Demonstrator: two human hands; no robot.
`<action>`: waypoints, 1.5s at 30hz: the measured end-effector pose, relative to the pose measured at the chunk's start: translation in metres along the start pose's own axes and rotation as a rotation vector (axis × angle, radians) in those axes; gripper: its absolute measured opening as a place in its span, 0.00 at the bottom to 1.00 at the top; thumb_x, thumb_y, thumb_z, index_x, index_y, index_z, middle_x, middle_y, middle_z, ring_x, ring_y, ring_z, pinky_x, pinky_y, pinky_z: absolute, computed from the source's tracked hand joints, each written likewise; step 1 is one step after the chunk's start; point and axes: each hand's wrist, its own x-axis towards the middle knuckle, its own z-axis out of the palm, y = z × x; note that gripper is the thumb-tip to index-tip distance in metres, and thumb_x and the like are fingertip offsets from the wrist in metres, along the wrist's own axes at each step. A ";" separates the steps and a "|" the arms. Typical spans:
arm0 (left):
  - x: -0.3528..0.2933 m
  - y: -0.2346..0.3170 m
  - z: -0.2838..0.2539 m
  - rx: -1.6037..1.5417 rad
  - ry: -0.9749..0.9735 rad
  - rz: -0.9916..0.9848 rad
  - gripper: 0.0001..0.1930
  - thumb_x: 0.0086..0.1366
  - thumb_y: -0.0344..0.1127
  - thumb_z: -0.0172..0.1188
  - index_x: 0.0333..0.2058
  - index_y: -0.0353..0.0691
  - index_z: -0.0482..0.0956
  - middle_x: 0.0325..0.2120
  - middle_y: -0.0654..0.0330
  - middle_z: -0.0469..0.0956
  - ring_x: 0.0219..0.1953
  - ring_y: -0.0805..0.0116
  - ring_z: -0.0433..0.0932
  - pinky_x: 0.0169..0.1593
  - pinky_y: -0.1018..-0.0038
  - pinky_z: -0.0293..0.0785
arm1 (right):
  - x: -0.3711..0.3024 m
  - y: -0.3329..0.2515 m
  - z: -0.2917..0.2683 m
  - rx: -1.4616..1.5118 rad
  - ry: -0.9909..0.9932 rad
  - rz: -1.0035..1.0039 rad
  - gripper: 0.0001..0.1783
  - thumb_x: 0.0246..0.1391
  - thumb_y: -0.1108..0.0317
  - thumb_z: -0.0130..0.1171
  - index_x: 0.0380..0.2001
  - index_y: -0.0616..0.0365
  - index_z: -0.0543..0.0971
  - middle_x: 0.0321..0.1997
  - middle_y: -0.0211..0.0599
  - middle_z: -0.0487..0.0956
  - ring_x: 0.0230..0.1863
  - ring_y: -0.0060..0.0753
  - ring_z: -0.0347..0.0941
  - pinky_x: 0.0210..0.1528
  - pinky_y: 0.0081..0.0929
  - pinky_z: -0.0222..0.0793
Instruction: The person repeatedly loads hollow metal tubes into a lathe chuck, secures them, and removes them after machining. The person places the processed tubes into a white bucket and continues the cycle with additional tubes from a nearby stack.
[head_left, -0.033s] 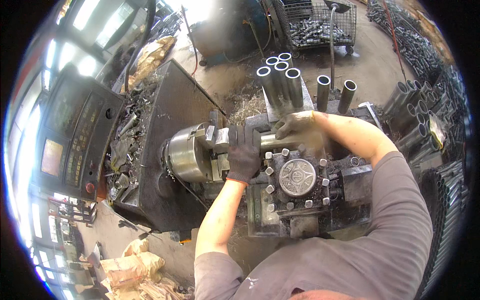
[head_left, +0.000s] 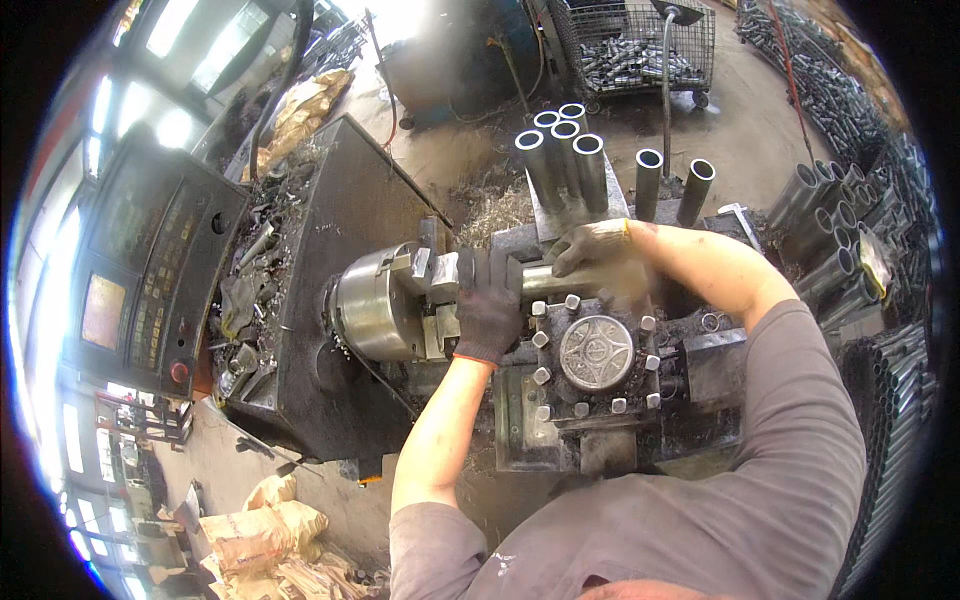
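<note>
A bright metal tube lies level between the lathe chuck and the square tool post. My left hand, in a dark glove with an orange cuff edge, curls over the tube just right of the chuck jaws. Its fingertips point to the far side. My right hand, in a dirty glove with a pale cuff, reaches round from the right and grips the tube beyond the tool post. The tube's left end is hidden behind my left hand and the jaws.
Several upright steel tubes stand behind the lathe, more at the right. Left of the chuck is the machine housing, topped with metal chips, then a control panel. A wire cart with metal pieces stands far back; paper sacks lie lower left.
</note>
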 end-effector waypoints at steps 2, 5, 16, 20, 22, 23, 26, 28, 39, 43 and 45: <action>-0.002 0.000 0.003 0.024 0.063 0.015 0.19 0.57 0.38 0.61 0.47 0.37 0.79 0.50 0.51 0.79 0.58 0.48 0.76 0.74 0.43 0.60 | -0.001 0.001 -0.003 0.128 0.052 0.185 0.29 0.65 0.53 0.68 0.60 0.64 0.82 0.62 0.45 0.83 0.54 0.28 0.82 0.50 0.24 0.81; -0.005 0.000 0.004 0.046 0.064 -0.004 0.20 0.57 0.38 0.61 0.47 0.37 0.79 0.51 0.51 0.79 0.59 0.47 0.75 0.74 0.43 0.59 | 0.000 -0.008 0.000 0.138 0.030 0.182 0.35 0.59 0.50 0.73 0.62 0.63 0.81 0.62 0.44 0.82 0.50 0.27 0.82 0.46 0.24 0.82; -0.006 0.001 0.009 0.098 0.074 -0.011 0.19 0.60 0.37 0.59 0.49 0.37 0.80 0.49 0.52 0.80 0.59 0.47 0.75 0.75 0.42 0.59 | -0.004 -0.042 0.020 -0.085 0.068 0.332 0.38 0.49 0.43 0.76 0.58 0.56 0.85 0.52 0.38 0.86 0.50 0.27 0.80 0.50 0.29 0.75; -0.008 0.002 0.008 0.109 0.076 -0.006 0.19 0.60 0.37 0.59 0.50 0.38 0.80 0.49 0.53 0.80 0.59 0.48 0.75 0.75 0.43 0.58 | -0.003 -0.042 0.017 -0.036 0.112 0.276 0.34 0.52 0.45 0.75 0.55 0.56 0.87 0.53 0.39 0.86 0.52 0.25 0.80 0.52 0.30 0.75; -0.008 0.003 0.006 0.116 0.088 -0.018 0.20 0.60 0.37 0.60 0.51 0.38 0.80 0.49 0.53 0.80 0.60 0.48 0.75 0.76 0.43 0.58 | 0.001 -0.046 0.011 -0.148 0.067 0.327 0.32 0.52 0.45 0.75 0.53 0.57 0.88 0.54 0.39 0.86 0.52 0.25 0.81 0.52 0.30 0.75; -0.007 0.004 0.006 0.119 0.085 -0.036 0.21 0.60 0.38 0.61 0.52 0.38 0.80 0.50 0.53 0.79 0.60 0.48 0.74 0.76 0.43 0.57 | 0.005 -0.048 0.009 -0.216 0.024 0.374 0.32 0.52 0.46 0.75 0.53 0.57 0.88 0.55 0.40 0.86 0.53 0.26 0.81 0.52 0.30 0.76; -0.010 0.010 0.001 0.133 0.088 -0.103 0.25 0.60 0.41 0.63 0.55 0.39 0.78 0.53 0.53 0.77 0.61 0.48 0.73 0.77 0.43 0.56 | 0.014 -0.052 0.008 -0.435 -0.118 0.278 0.34 0.50 0.47 0.76 0.55 0.57 0.86 0.55 0.41 0.86 0.52 0.29 0.82 0.53 0.31 0.77; -0.020 0.016 -0.005 0.184 0.105 -0.145 0.27 0.61 0.43 0.65 0.58 0.40 0.76 0.55 0.53 0.76 0.62 0.48 0.73 0.77 0.43 0.55 | 0.016 -0.052 0.013 -0.454 -0.090 0.255 0.37 0.49 0.47 0.77 0.59 0.57 0.84 0.55 0.42 0.86 0.52 0.31 0.82 0.53 0.32 0.77; -0.102 0.066 0.018 -1.717 -0.224 -0.882 0.23 0.72 0.44 0.66 0.58 0.36 0.79 0.56 0.54 0.80 0.56 0.58 0.81 0.61 0.65 0.75 | 0.013 -0.065 0.023 -0.294 -0.010 0.345 0.43 0.48 0.54 0.77 0.66 0.60 0.77 0.53 0.40 0.86 0.50 0.34 0.83 0.53 0.34 0.79; -0.091 0.063 0.043 -2.384 -0.178 -1.160 0.16 0.67 0.36 0.62 0.50 0.34 0.85 0.46 0.56 0.86 0.47 0.60 0.85 0.55 0.65 0.81 | 0.015 -0.065 0.023 -0.270 -0.053 0.376 0.45 0.49 0.54 0.77 0.68 0.62 0.75 0.55 0.41 0.85 0.52 0.36 0.82 0.55 0.34 0.78; -0.090 0.061 0.043 -2.522 -0.159 -1.248 0.16 0.64 0.34 0.61 0.48 0.33 0.85 0.44 0.54 0.86 0.45 0.60 0.85 0.53 0.65 0.82 | 0.014 -0.066 0.023 -0.257 -0.068 0.344 0.47 0.49 0.53 0.77 0.70 0.62 0.73 0.56 0.43 0.85 0.54 0.38 0.81 0.58 0.35 0.78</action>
